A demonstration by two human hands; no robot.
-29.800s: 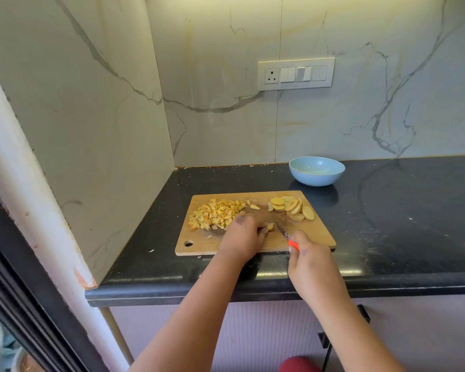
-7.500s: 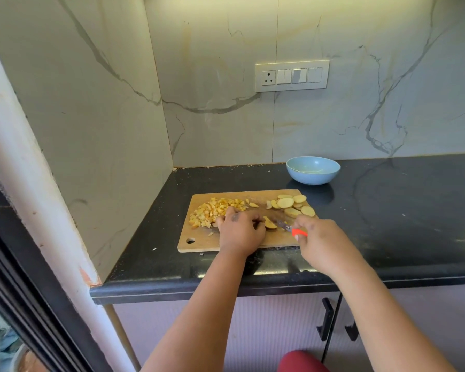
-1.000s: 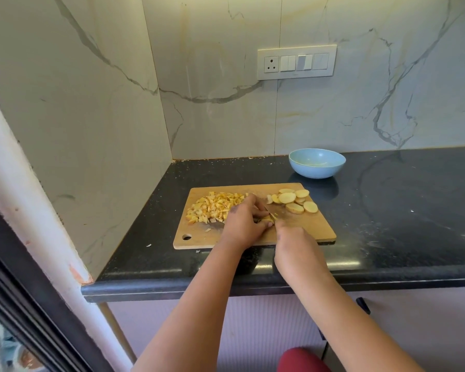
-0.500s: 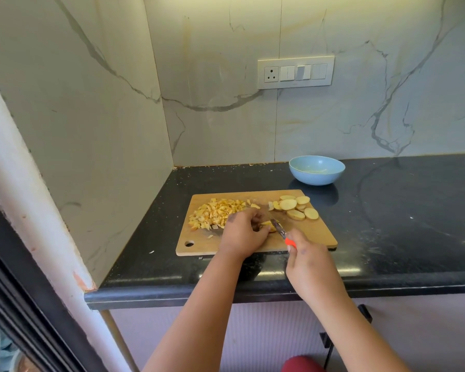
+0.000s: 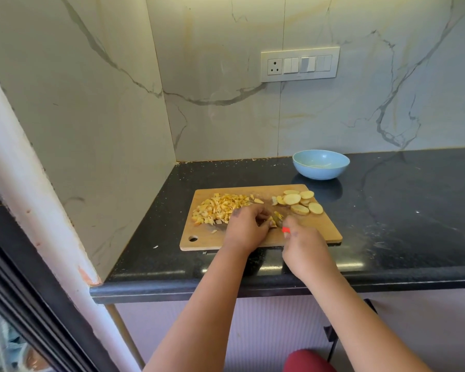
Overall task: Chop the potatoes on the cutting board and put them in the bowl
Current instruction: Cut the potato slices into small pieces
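Potato chopping at the cutting board [image 5: 320,234]. The left hand [image 5: 246,228] curled its fingers over a small potato piece [image 5: 273,224] near the middle of the board, pinning it there. The right hand [image 5: 304,245] gripped a knife by its red handle [image 5: 286,230], and the blade, mostly hidden, met that piece. A heap of diced potato [image 5: 220,208] lay on the board's left part, and uncut round slices [image 5: 298,204] lay at its far right corner. The blue bowl [image 5: 321,164] stood beyond that corner, apart from the board and seemingly without potato. The slices were probably firm, light and wet-slick, best held flat from above with fingertips tucked back. The dice would likely scatter and were better scooped than pinched.
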